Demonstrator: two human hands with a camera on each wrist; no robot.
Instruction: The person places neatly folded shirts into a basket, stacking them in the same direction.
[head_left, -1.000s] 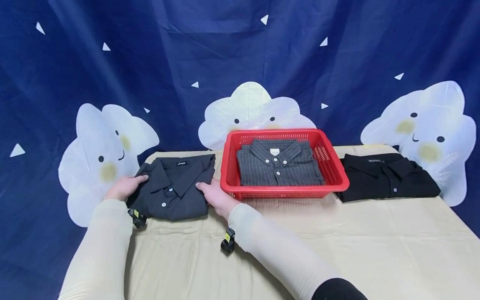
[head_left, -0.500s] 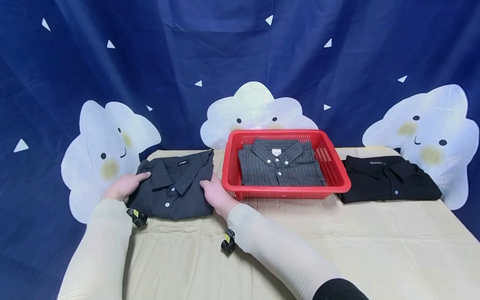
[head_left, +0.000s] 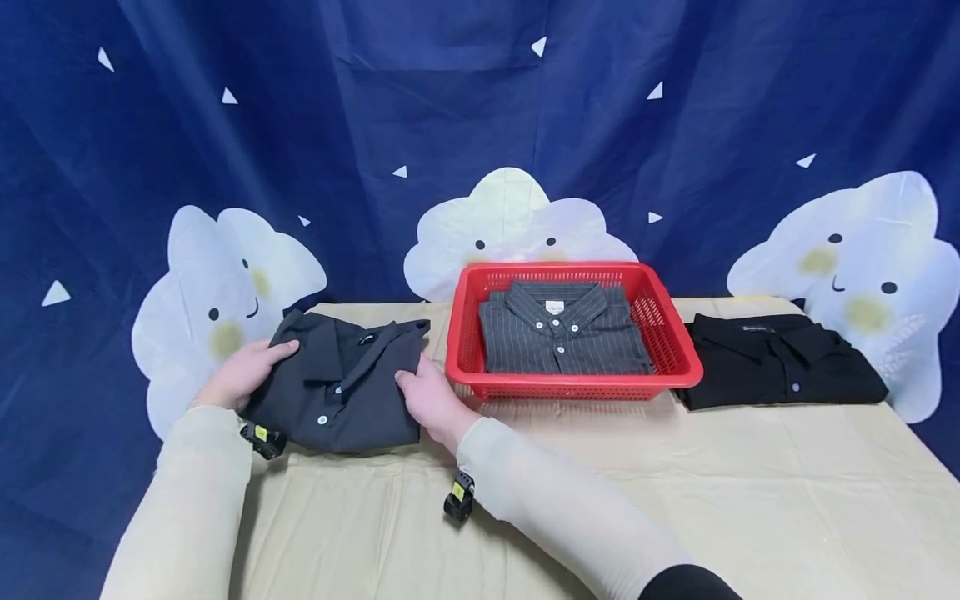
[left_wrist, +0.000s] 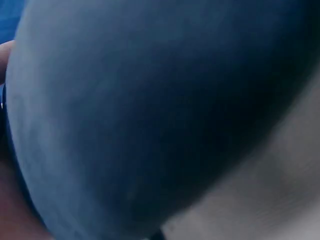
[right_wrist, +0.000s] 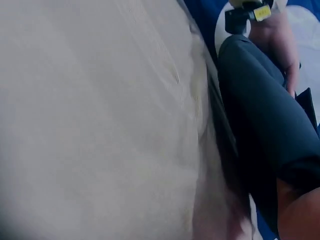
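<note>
A folded dark grey shirt (head_left: 352, 408) with white buttons is held at its two sides, over the left part of the table. My left hand (head_left: 243, 372) grips its left edge, thumb on top and the other fingers hidden beneath. On the opposite edge my right hand (head_left: 435, 400) pinches the cloth, again with the thumb above. In the left wrist view the shirt (left_wrist: 130, 120) fills most of the picture. Seen from the right wrist, the shirt (right_wrist: 265, 105) appears raised off the table cover, with its near edge bulging.
Right of the shirt stands a red plastic basket (head_left: 570, 385) with a folded striped grey shirt (head_left: 562, 329) inside. A folded black shirt (head_left: 780, 362) lies to the basket's right. Beige cloth (head_left: 675, 483) covers the table, and a blue curtain (head_left: 337, 150) with clouds hangs behind.
Both hands have lifted the dark grey shirt slightly. Its left side has shifted left and toward me, and the collar has folded inward. The basket and the other shirts have stayed put.
</note>
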